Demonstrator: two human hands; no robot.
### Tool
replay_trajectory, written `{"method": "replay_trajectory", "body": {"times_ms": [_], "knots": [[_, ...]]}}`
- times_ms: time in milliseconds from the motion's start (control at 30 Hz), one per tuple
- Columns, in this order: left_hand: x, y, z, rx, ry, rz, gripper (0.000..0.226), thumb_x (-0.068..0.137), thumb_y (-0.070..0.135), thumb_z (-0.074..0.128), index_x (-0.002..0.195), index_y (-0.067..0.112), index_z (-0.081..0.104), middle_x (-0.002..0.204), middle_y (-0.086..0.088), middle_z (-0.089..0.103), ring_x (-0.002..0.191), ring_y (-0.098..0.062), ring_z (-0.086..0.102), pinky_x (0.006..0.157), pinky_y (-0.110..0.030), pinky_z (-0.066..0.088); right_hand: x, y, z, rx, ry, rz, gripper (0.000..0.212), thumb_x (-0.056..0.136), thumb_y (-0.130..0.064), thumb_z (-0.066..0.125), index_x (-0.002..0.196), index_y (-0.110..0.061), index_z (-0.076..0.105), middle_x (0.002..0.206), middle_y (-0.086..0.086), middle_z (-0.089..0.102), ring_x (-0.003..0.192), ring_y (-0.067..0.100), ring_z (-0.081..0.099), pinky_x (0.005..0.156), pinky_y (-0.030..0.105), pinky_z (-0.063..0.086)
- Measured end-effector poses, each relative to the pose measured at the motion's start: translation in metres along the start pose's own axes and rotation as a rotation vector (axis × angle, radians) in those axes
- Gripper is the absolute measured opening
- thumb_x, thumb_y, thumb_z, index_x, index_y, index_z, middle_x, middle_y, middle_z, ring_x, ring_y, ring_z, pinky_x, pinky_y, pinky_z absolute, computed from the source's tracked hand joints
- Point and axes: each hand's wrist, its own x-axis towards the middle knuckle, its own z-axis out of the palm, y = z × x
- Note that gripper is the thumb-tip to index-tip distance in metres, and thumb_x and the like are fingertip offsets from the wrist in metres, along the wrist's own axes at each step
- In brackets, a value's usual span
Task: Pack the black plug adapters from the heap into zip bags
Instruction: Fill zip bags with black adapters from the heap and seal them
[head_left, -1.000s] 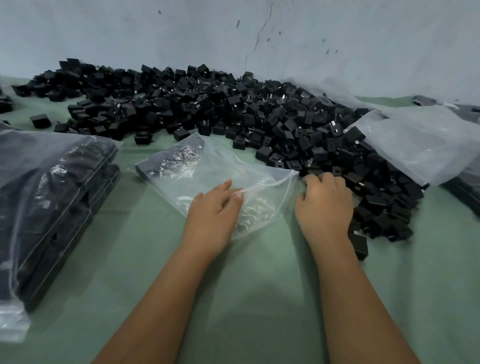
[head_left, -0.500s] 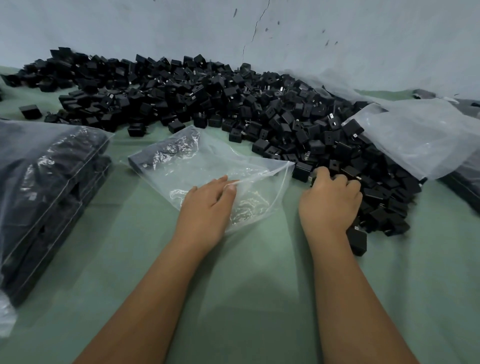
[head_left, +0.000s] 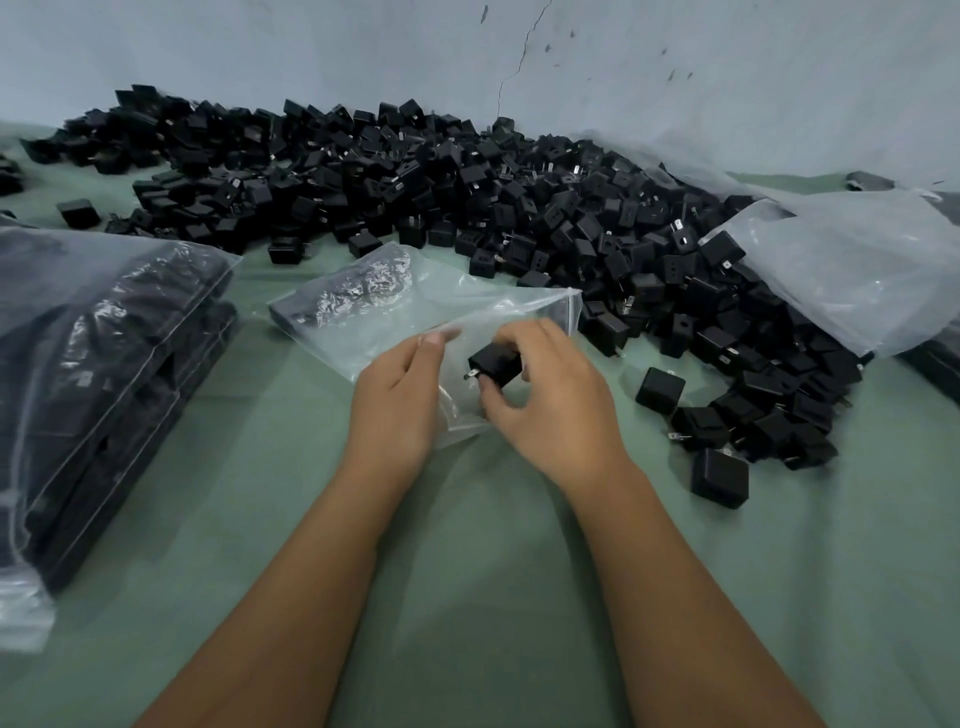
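The left edge cuts off the packed bags (head_left: 93, 374) — their dark contents blur behind plastic.

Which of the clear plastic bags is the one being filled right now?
The small clear zip bag at centre, held open by the left hand; the right hand brings a black plug adapter.

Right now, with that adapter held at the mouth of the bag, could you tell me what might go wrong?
1. The adapter in the right hand has metal prongs pointing toward the thin zip bag; they could snag or pierce the film.
2. The left hand holds only the bag's near edge, so the mouth may sag shut and the adapter miss.
3. Loose adapters from the heap lie near the right forearm and could get knocked.
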Motion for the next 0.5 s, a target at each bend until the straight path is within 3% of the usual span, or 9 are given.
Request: {"method": "replay_trajectory", "body": {"times_ms": [133,300,500], "knots": [[-0.0001,0.0001,0.0014,-0.044,0.004,0.059,0.028,0.103,0.026,0.043,0.108,0.034,0.070,0.113,0.026,0.064,0.106,0.024,0.050,0.086,0.004,0.034,0.0000,0.0057,0.0020,-0.079,-0.114,0.047,0.035,0.076,-0.047,0.070,0.100,-0.027,0.052,0.093,-0.012,0.055,0.083,0.010,0.052,0.062,0.030,0.045],[-0.0020,-0.0018,0.0047,-0.020,-0.012,0.137,0.043,0.091,0.039,0.041,0.120,0.023,0.069,0.117,0.022,0.065,0.115,0.013,0.053,0.097,-0.008,0.039,-0.0025,0.0078,0.0029,-0.036,-0.212,0.096,0.031,0.075,-0.039,0.060,0.101,-0.033,0.045,0.087,-0.015,0.051,0.079,0.010,0.054,0.061,0.028,0.044],[-0.0057,0.0009,0.0059,0.056,-0.025,0.259,0.041,0.094,0.032,0.040,0.121,0.020,0.069,0.116,0.023,0.063,0.124,-0.002,0.053,0.108,-0.029,0.041,0.0016,0.0072,0.0018,0.120,-0.283,0.131,0.027,0.072,-0.039,0.068,0.092,-0.034,0.051,0.086,-0.015,0.050,0.083,0.009,0.051,0.070,0.032,0.048]]}}
